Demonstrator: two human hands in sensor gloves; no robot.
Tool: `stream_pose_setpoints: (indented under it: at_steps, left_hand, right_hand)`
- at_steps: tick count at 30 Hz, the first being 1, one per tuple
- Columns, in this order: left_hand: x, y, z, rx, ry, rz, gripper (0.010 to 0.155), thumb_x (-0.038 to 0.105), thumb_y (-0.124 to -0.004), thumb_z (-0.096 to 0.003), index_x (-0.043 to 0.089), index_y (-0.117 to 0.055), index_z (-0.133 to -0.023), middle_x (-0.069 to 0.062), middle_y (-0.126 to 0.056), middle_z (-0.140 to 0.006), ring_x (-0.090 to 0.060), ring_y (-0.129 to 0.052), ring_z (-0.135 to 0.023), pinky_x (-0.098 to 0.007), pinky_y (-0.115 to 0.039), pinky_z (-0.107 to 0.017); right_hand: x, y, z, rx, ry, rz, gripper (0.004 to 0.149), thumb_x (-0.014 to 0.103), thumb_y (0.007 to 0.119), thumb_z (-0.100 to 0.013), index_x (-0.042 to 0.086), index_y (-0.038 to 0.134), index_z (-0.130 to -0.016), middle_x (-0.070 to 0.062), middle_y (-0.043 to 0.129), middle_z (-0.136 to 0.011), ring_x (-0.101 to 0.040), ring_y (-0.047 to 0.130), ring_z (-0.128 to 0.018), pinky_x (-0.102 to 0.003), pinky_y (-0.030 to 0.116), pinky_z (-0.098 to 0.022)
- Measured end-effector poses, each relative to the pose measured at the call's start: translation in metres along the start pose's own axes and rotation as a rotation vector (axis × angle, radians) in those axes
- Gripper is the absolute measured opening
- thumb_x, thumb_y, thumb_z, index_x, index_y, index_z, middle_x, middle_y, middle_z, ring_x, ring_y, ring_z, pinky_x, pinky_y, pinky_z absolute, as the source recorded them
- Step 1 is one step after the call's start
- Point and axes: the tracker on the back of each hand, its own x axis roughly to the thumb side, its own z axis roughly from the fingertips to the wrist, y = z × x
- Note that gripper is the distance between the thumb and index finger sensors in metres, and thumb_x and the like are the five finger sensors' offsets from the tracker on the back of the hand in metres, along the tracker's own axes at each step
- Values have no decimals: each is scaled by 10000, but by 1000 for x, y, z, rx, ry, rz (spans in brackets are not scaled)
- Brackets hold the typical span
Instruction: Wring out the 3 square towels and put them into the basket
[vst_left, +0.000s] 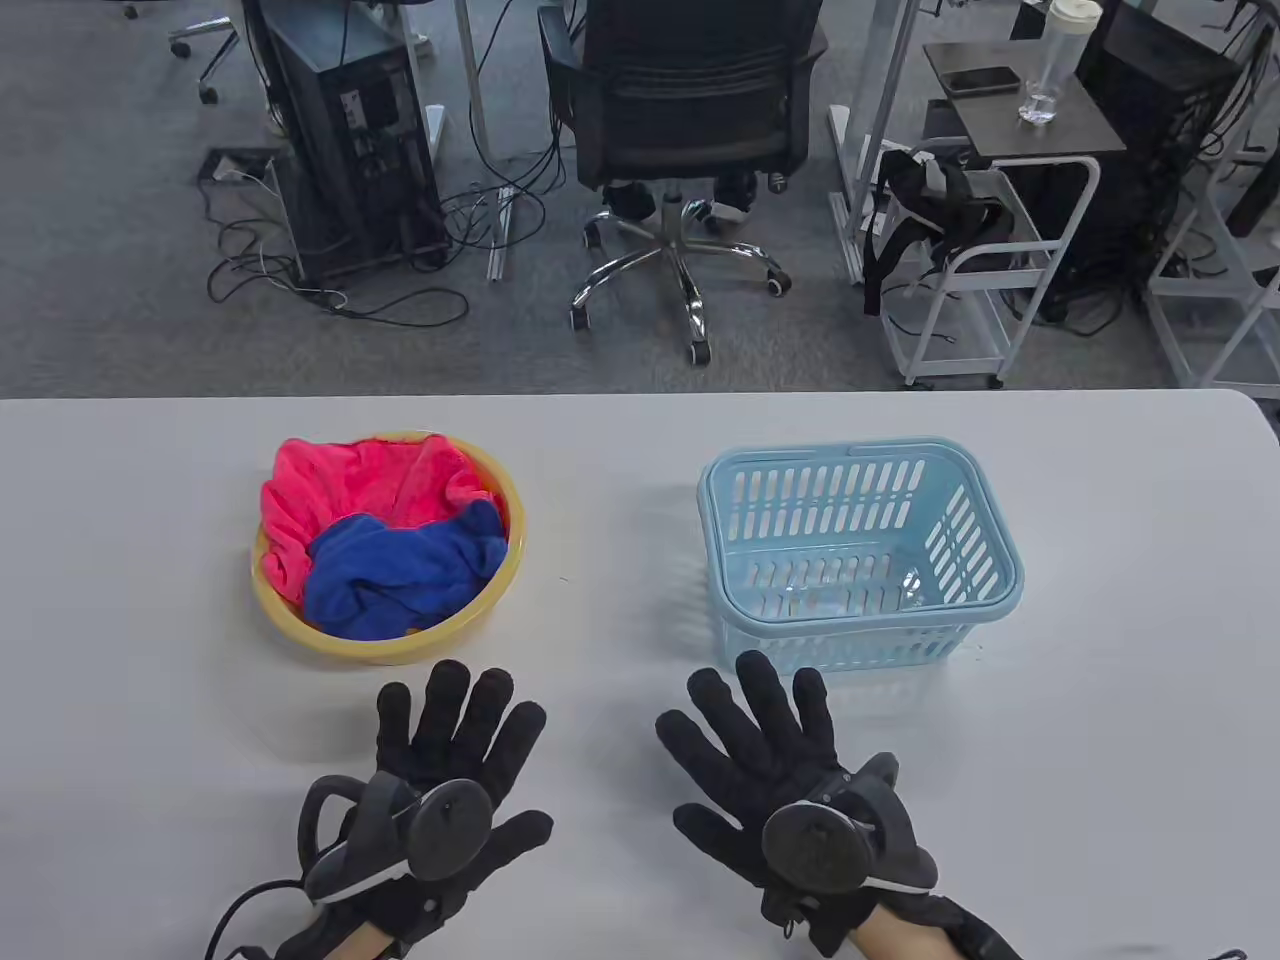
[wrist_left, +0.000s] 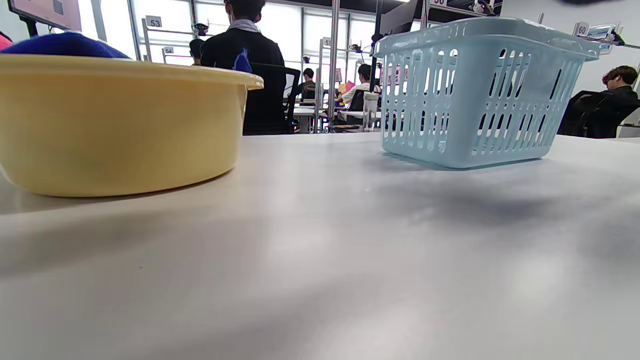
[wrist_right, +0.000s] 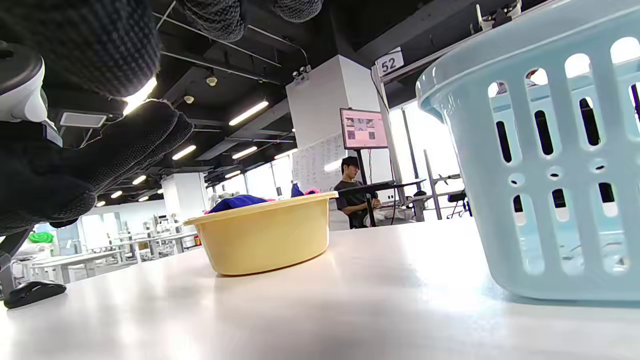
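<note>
A yellow basin (vst_left: 480, 610) on the table's left holds a pink towel (vst_left: 350, 490) and a blue towel (vst_left: 400, 575) bunched on top of it; a third towel is not visible. To the right stands a light blue slotted basket (vst_left: 985, 590) with nothing in it. My left hand (vst_left: 455, 745) lies flat on the table just in front of the basin, fingers spread. My right hand (vst_left: 760, 740) lies flat in front of the basket, fingers straight and spread. Neither hand holds anything. The basin (wrist_left: 120, 125) and basket (wrist_left: 475, 95) show low in the left wrist view, and again in the right wrist view as basin (wrist_right: 265, 235) and basket (wrist_right: 550, 165).
The white table (vst_left: 620, 500) has its far edge just behind the basin and basket. Beyond it stand an office chair (vst_left: 690, 130), a computer tower (vst_left: 350, 130) and a small cart (vst_left: 990, 260). People sit at desks in the background of the wrist views.
</note>
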Motion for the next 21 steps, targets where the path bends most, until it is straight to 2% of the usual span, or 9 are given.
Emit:
stream_pose_setpoints:
  at_steps: [7,21]
  left_hand:
    - [1,-6,-4,-43,11,6,908,832,-531,-447,518,146,-963,195,218,-1076,-204,305,-1032,-554,149,-743]
    - [2,-9,-5,-50,2,18,902,832,-526,-448,521,147,-962,191,215,-1079,-207,305,-1033,-553,145,-747]
  right_hand:
    - [1,3,-1,18,-4,-10,758,595,679,-531,360,271,-1125,14,117,-1203,-403,11,-1090,-659,-30,-687]
    - [2,5,-1,25,-6,-20,753,594,678,-531,357,281,-1126,9,126,-1204,-406,20,-1090,-660,-22,-689]
